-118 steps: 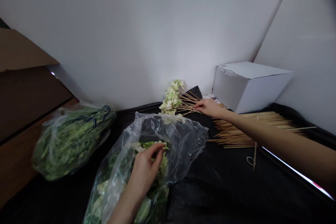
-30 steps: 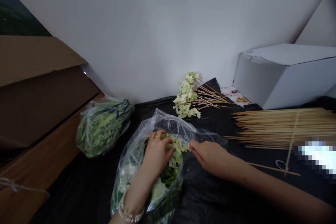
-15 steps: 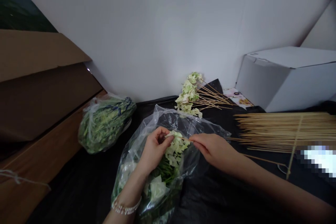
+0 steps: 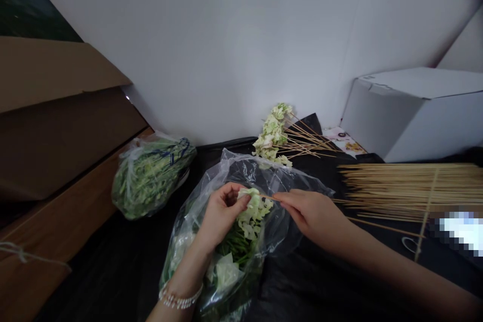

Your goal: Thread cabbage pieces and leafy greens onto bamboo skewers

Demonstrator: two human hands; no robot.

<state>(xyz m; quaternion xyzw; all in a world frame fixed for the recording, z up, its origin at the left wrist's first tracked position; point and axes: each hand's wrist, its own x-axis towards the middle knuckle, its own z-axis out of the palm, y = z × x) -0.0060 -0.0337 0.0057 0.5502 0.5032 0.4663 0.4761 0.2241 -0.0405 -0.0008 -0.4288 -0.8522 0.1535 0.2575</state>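
My left hand [image 4: 221, 214] is inside an open clear plastic bag [image 4: 249, 181] of green leafy vegetable, pinching a pale folded leaf piece [image 4: 252, 196] at the bag's mouth. My right hand [image 4: 307, 211] pinches a thin bamboo skewer [image 4: 268, 197] whose tip touches that leaf piece. A heap of finished vegetable skewers [image 4: 277, 136] lies against the wall behind the bag. A bundle of bare bamboo skewers [image 4: 407, 186] lies to the right on the black sheet.
A second tied bag of greens [image 4: 151, 173] lies at the left. Brown cardboard boxes [image 4: 56, 115] stand on a wooden surface at the far left. A white box [image 4: 411, 110] sits at the right by the wall. Black plastic sheet [image 4: 339, 282] covers the table.
My right hand left the finished heap and came to the bag holding a skewer. My left hand lifted a leaf piece from the greens up to the skewer tip.
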